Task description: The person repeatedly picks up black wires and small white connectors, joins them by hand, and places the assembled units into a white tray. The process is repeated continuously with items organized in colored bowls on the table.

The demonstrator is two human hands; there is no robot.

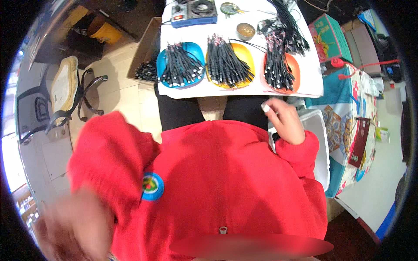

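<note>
My left hand (76,228) is raised at the lower left, smeared by motion, so its fingers cannot be made out. Over my lap, just short of the table's front edge, hovers my right hand (286,119). Its fingers are loosely bent, with a white spot at the thumb tip and nothing visible in its grasp. Closest to it is an orange tray (295,78) with a bundle of black cables (277,67). A yellow tray (244,51) and a blue tray (197,48) beside it hold more black cables with metal plugs.
On the white table (320,87) stand a blue device with a round top (201,13), a small brown-filled bowl (245,31) and a loose cable heap (289,21). A cardboard box (146,48) and chair (65,87) are left. A white bin (320,130) stands right.
</note>
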